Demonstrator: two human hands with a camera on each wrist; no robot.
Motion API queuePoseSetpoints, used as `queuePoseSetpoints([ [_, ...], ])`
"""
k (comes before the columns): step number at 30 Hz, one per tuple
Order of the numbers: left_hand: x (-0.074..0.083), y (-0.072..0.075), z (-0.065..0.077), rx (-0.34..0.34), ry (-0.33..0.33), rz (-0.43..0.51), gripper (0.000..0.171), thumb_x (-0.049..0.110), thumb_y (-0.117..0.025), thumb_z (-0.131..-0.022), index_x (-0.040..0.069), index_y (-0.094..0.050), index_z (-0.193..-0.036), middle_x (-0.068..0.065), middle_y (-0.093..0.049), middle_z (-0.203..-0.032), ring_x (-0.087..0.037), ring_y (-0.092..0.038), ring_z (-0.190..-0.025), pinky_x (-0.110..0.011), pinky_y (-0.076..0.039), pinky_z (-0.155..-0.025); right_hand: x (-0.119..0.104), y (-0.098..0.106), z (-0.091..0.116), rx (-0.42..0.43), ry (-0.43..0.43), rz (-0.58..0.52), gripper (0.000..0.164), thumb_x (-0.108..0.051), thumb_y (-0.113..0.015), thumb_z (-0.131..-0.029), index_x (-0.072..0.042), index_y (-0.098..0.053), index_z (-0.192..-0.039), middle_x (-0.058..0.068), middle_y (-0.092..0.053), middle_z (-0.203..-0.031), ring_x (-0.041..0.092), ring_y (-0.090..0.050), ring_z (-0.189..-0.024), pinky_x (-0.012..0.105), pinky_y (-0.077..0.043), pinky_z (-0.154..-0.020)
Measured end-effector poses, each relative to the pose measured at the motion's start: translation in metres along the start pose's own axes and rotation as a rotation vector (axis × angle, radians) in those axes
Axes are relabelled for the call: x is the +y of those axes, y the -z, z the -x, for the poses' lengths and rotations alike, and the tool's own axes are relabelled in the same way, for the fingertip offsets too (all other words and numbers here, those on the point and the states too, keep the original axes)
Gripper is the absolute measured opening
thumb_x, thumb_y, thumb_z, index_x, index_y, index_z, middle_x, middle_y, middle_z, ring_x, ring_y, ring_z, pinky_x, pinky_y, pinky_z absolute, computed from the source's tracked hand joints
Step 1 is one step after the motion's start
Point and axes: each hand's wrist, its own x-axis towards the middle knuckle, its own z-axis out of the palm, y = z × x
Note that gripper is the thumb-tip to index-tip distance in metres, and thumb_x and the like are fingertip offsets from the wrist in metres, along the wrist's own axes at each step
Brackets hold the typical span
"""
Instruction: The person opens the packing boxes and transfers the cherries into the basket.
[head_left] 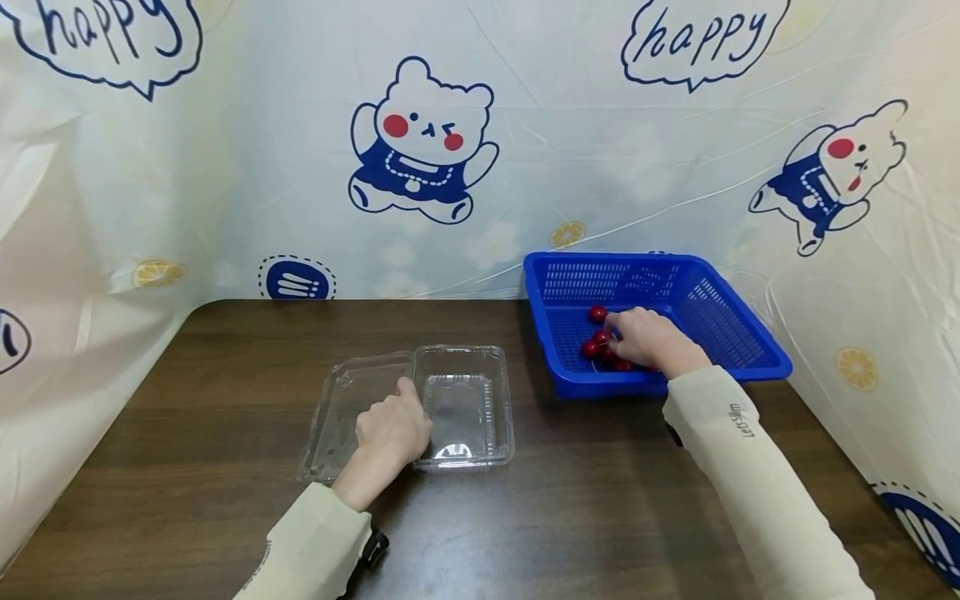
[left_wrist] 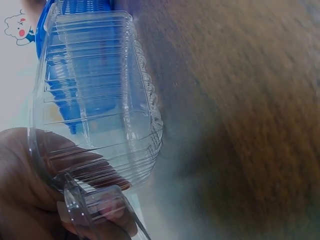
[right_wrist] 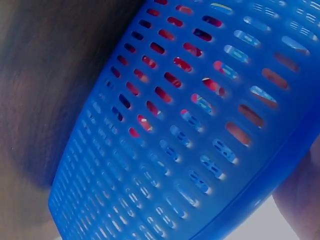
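Observation:
A clear plastic clamshell box (head_left: pixel 498 417) lies with its lid (head_left: pixel 330 417) folded out to the left. My left hand (head_left: pixel 393 429) grips it at the hinge side; in the left wrist view the thumb and fingers (left_wrist: pixel 112 210) show through the clear plastic. My right hand (head_left: pixel 648 337) reaches down into a blue basket (head_left: pixel 738 333), its fingertips against dark red cherries (head_left: pixel 591 348). Whether a cherry is pinched is hidden. In the right wrist view, red cherries (right_wrist: pixel 182 64) show through the slots of the basket wall (right_wrist: pixel 150 175).
Brown wood-grain table (head_left: pixel 480 533) lies under everything. A printed curtain (head_left: pixel 525 150) with cartoon bears hangs along the back and both sides. The basket stands at the table's back right, its raised rim (head_left: pixel 652 385) below the right forearm.

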Motion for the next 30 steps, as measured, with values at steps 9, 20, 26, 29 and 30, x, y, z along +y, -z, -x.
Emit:
queuePoseSetpoints([
  [9, -0.002, 0.003, 0.001, -0.013, -0.001, -0.010, 0.029, 0.018, -0.048, -0.090, -0.004, -0.044, -0.108, -0.027, -0.070, -0.086, -0.043, -0.065, -0.071, -0.052, -0.050, -0.057, -0.004, 0.005, -0.001, 0.017, 0.034, -0.034, 0.031, -0.019, -0.060, -0.092, -0.004, -0.064, -0.120, 0.022, -0.070, -0.111, 0.033, -0.062, -0.091, 0.061, -0.050, -0.088],
  [20, -0.003, 0.008, -0.001, -0.036, 0.006, -0.033, 0.033, 0.019, -0.051, -0.089, -0.005, -0.044, -0.110, -0.027, -0.069, -0.086, -0.042, -0.065, -0.072, -0.051, -0.050, -0.060, -0.011, 0.009, -0.004, 0.034, 0.044, -0.047, 0.032, -0.018, -0.059, -0.092, -0.003, -0.063, -0.121, 0.024, -0.068, -0.116, 0.036, -0.061, -0.098, 0.062, -0.047, -0.094],
  [26, -0.001, 0.013, -0.002, -0.055, 0.015, -0.076, 0.043, 0.026, -0.056, -0.090, -0.008, -0.045, -0.115, -0.027, -0.069, -0.087, -0.039, -0.064, -0.070, -0.048, -0.051, -0.059, -0.012, 0.010, -0.004, 0.055, 0.062, -0.032, 0.032, -0.018, -0.060, -0.092, -0.003, -0.064, -0.120, 0.025, -0.068, -0.116, 0.038, -0.061, -0.101, 0.062, -0.046, -0.095],
  [29, 0.001, 0.017, -0.003, -0.065, 0.019, -0.112, 0.049, 0.029, -0.057, -0.090, -0.009, -0.047, -0.119, -0.028, -0.070, -0.089, -0.038, -0.064, -0.070, -0.047, -0.052, -0.059, -0.012, 0.009, -0.004, 0.075, 0.056, -0.051, 0.031, -0.017, -0.060, -0.092, -0.004, -0.064, -0.120, 0.024, -0.067, -0.118, 0.039, -0.060, -0.105, 0.062, -0.045, -0.096],
  [30, 0.001, 0.018, -0.003, -0.063, 0.021, -0.123, 0.049, 0.030, -0.057, -0.089, -0.009, -0.048, -0.119, -0.028, -0.070, -0.090, -0.038, -0.065, -0.071, -0.047, -0.052, -0.059, -0.012, 0.009, -0.004, 0.086, 0.056, -0.064, 0.031, -0.017, -0.060, -0.092, -0.004, -0.064, -0.119, 0.024, -0.067, -0.118, 0.039, -0.059, -0.105, 0.062, -0.046, -0.096],
])
